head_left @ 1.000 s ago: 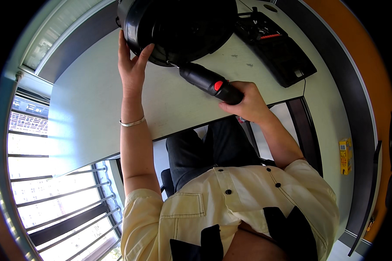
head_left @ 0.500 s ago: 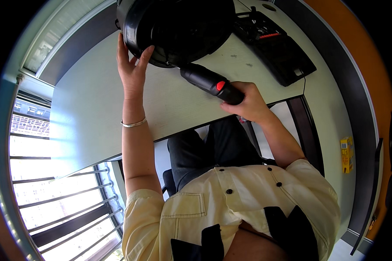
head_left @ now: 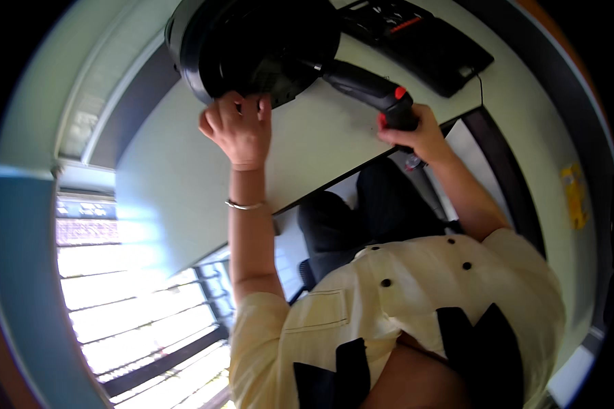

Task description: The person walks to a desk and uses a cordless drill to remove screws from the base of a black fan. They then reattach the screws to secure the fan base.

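Observation:
A large black round housing [head_left: 192, 48] with a dark hollow underside stands tilted at the top of the head view. My left hand [head_left: 242, 129] is curled over its near rim; the fingertips are partly hidden by the hand. A black cordless screwdriver [head_left: 361, 85] with a red button is gripped by my right hand [head_left: 424, 133] at its rear end. Its metal shaft points left into the dark underside of the housing. Whether the tip touches anything there cannot be made out.
The pale desk [head_left: 300, 150] lies beneath, its front edge by my knees. An open black tool case [head_left: 443, 61] with a red strip lies at the back right. A yellow box [head_left: 574, 196] sits on the desk's right part. A barred window [head_left: 143, 307] is at the left.
My left hand has shifted right along the rim, its fingers now curled instead of spread. The screwdriver has moved right with my right hand, and the whole view has turned slightly.

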Available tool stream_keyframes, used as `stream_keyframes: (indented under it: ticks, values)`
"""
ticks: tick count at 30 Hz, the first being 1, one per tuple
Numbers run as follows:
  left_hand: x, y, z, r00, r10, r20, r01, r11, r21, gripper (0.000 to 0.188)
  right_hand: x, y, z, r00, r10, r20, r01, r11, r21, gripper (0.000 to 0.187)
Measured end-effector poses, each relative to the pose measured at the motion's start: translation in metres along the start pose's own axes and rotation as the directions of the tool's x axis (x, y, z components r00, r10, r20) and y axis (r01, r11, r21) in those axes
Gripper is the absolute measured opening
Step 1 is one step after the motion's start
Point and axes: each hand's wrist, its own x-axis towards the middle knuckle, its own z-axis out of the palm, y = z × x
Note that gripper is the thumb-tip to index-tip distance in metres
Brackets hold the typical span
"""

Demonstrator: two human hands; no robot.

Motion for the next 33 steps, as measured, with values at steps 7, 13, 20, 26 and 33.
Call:
stream_keyframes:
  ticks: [7, 13, 20, 26, 33]
  values:
    - [-0.015, 0.021, 0.003, 0.978, -0.096, 0.187, 0.063, 0.982, 0.175, 0.018, 0.007, 0.011, -0.025, 0.981, -0.148, -0.123, 0.163, 0.978, 0.127, 0.018]
    - [-0.010, 0.034, -0.002, 0.944, -0.176, 0.279, 0.125, 0.973, 0.192, 0.012, 0.010, 0.011, -0.043, 0.970, -0.175, -0.167, 0.198, 0.971, 0.136, 0.018]
    - [-0.015, 0.027, 0.001, 0.923, -0.162, 0.350, 0.045, 0.947, 0.317, 0.010, 0.011, 0.009, -0.051, 0.972, -0.158, -0.177, 0.192, 0.961, 0.198, 0.019]
    - [-0.011, 0.032, 0.003, 0.908, -0.166, 0.385, 0.035, 0.945, 0.325, 0.010, 0.011, 0.013, -0.058, 0.963, -0.165, -0.213, 0.215, 0.948, 0.237, 0.020]
    - [-0.014, 0.037, 0.003, 0.926, -0.169, 0.336, 0.055, 0.945, 0.322, 0.013, 0.014, 0.018, -0.057, 0.979, -0.146, -0.142, 0.177, 0.956, 0.235, 0.023]
